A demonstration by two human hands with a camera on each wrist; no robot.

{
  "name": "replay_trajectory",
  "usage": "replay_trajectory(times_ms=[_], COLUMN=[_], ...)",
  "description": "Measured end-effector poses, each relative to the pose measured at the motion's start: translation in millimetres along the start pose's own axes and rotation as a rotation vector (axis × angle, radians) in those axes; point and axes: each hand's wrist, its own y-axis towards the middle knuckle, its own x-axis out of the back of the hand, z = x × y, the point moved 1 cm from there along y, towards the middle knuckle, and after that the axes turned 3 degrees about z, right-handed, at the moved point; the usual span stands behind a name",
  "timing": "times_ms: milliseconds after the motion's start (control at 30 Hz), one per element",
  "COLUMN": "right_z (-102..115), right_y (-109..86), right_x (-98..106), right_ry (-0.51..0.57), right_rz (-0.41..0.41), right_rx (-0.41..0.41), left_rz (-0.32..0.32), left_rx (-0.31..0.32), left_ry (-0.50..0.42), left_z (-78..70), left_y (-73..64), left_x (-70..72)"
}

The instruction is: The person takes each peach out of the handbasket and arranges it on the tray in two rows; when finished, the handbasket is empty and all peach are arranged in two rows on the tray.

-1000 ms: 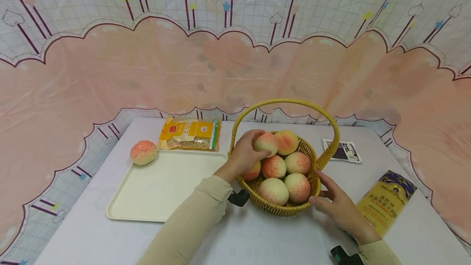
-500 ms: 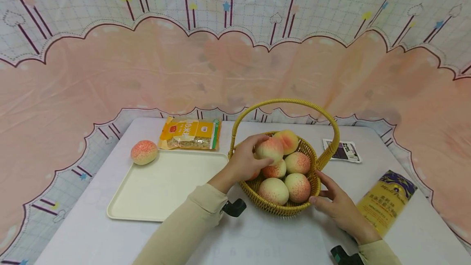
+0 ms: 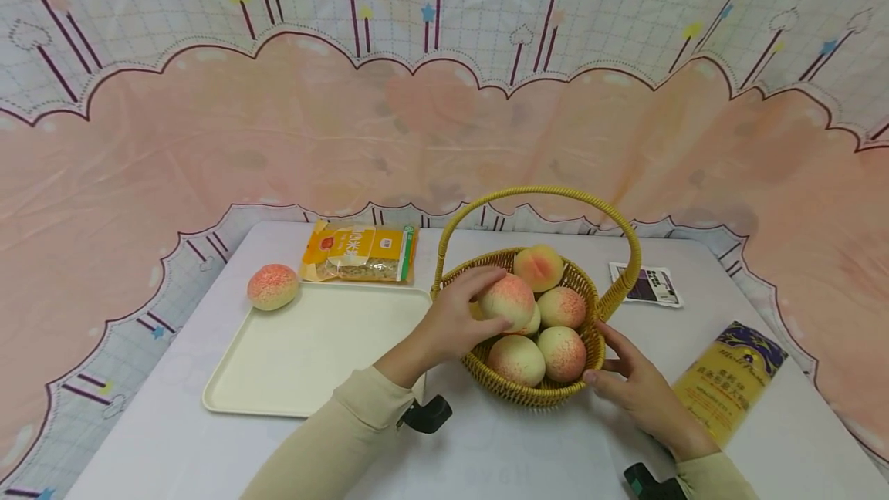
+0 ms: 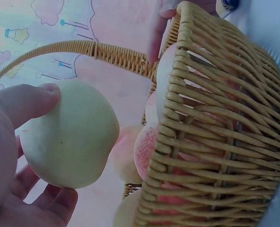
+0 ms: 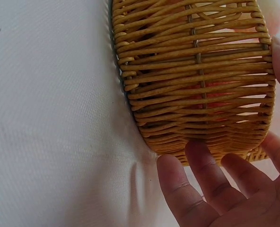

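Note:
A pale peach (image 3: pixel 508 301) with a red blush sits in my left hand (image 3: pixel 451 319), which grips it above the wicker basket (image 3: pixel 531 396). From the left wrist view, that peach (image 4: pixel 71 137) is raised beside the basket rim, with a thumb and fingertips on opposite sides. Several more peaches lie in the basket, among them a yellower one (image 3: pixel 538 268) at the back; the held fruit partly covers one. My right hand (image 3: pixel 639 388) holds the basket's right side below the handle. Fingertips (image 5: pixel 201 158) touch the woven wall in the right wrist view.
Left of the basket lies a cream tray (image 3: pixel 305 403), with one peach (image 3: pixel 272 287) at its back-left corner. Behind the tray is an orange food bag (image 3: pixel 357 253). A small dark-and-white packet (image 3: pixel 649 285) and a gold package (image 3: pixel 729 384) lie to the right. The tall handle (image 3: pixel 542 191) arches overhead.
My left hand has drawn the peach from the back-left of the basket toward the front, lifting it over the others. The right hand and basket have stayed put.

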Motion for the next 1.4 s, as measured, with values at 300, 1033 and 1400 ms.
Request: replay_trajectory(times_ms=[300, 1033, 1400], right_z=[1, 0, 1], right_y=[0.5, -0.2, 0.1], right_x=[1, 1, 1], right_ry=[-0.009, -0.031, -0.012], right_rz=[-0.007, -0.006, -0.001], right_rx=[-0.022, -0.022, -0.02], left_rz=[-0.04, -0.24, -0.304], left_rx=[-0.01, 0.089, 0.211], left_ry=[0.005, 0.101, 0.114], left_z=[-1.8, 26.5, 48.0], left_y=[-25.0, -79.4, -90.5], left_x=[12.2, 75.2, 102.1])
